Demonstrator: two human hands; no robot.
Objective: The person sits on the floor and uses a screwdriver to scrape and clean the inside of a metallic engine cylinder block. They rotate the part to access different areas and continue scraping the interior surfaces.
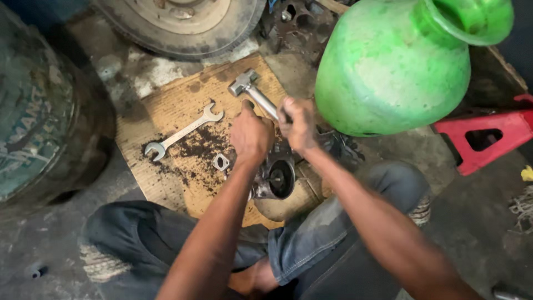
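Hammer (252, 91) in my right hand (298, 125): I grip its metal handle with closed fingers, the head raised over the wooden board (166, 111) on the floor. My left hand (251, 133) is closed on top of a greasy round metal part (276, 176), which stands at the board's near edge, between my knees. A double-ended wrench (183, 131) lies flat on the board to the left, well apart from both hands, with dark grit scattered beside it. A small flat metal plate (221, 162) sits near the part. A big green jug (400, 61) stands just to the right, a red stand (483, 136) beyond it, and a tyre (183, 25) past the board's far edge.
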